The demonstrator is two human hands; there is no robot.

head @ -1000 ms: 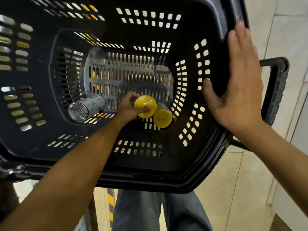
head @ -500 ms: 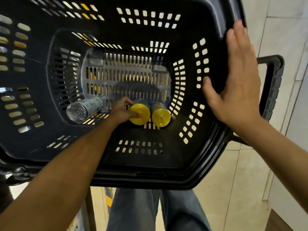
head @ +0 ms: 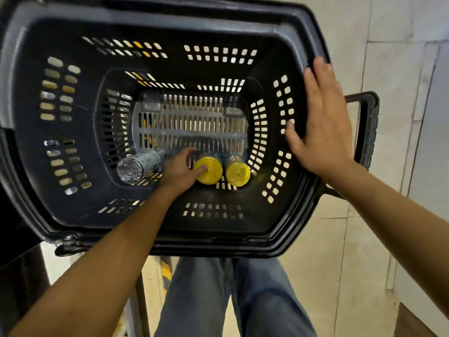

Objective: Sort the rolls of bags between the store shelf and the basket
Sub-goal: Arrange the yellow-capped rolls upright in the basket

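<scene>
— What is in the black slotted plastic basket (head: pixel 170 246)?
— On its floor lie two yellow-ended rolls (head: pixel 237 175) side by side, with a shiny silver roll (head: pixel 136 166) beside them.
— The hands?
— The left hand (head: pixel 178 170) has its thumb on one yellow end, fingers uncurled. The right hand (head: pixel 323 127) lies flat on the basket's rim.

Black basket (head: pixel 213 229) bottom carries three; silver roll (head: pixel 138 165) left; yellow-capped roll (head: pixel 215 175) middle; its twin (head: pixel 237 174) just beside, right.
</scene>
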